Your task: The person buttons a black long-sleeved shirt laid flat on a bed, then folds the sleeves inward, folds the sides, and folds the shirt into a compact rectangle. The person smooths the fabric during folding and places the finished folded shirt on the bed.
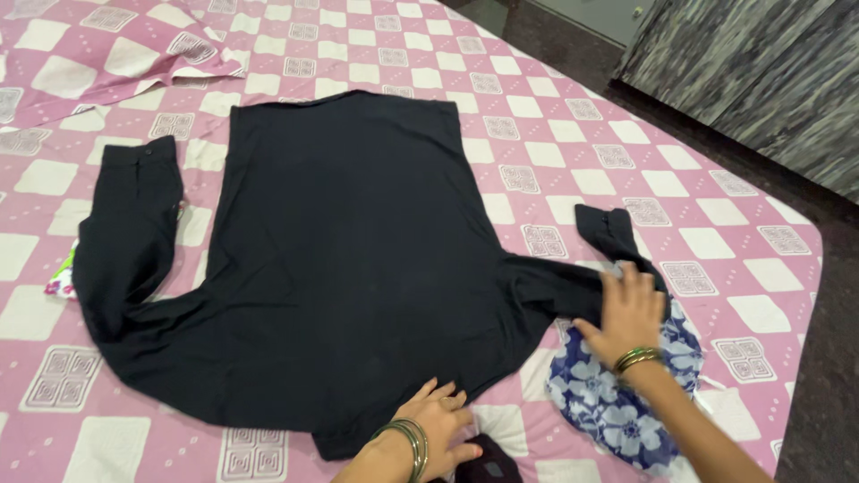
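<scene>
Head view, looking down: one black long-sleeved shirt (349,259) lies spread flat, back side up, on a bed, its body in the middle of the frame and its collar end toward the near edge. Two sleeves are visible. One sleeve (130,241) bends back on itself at the far left, cuff pointing away from the viewer. The other sleeve (582,277) runs out to the right, with its cuff turned up beyond the fingers.

Two hands, each with green-and-gold bangles at the wrist. The left hand (438,420) rests on the near edge of the shirt at the collar end, fingers loosely curled and pressing down on the cloth. The right hand (631,313) lies flat on the right sleeve, fingers spread, palm down, gripping nothing.

One blue cloth with white flowers (617,402) lies bunched under and just beside the right forearm, touching the sleeve. One small dark item (488,461) sits at the bottom edge, just beside the left hand; its kind cannot be told. One small floral scrap (63,277) shows at the left, partly hidden by the left sleeve.

One bedsheet (716,233), pink with white squares, covers the bed. One loose fold of the same pattern (116,54) lies at the upper left. Dark floor (832,358) borders the bed on the right.
</scene>
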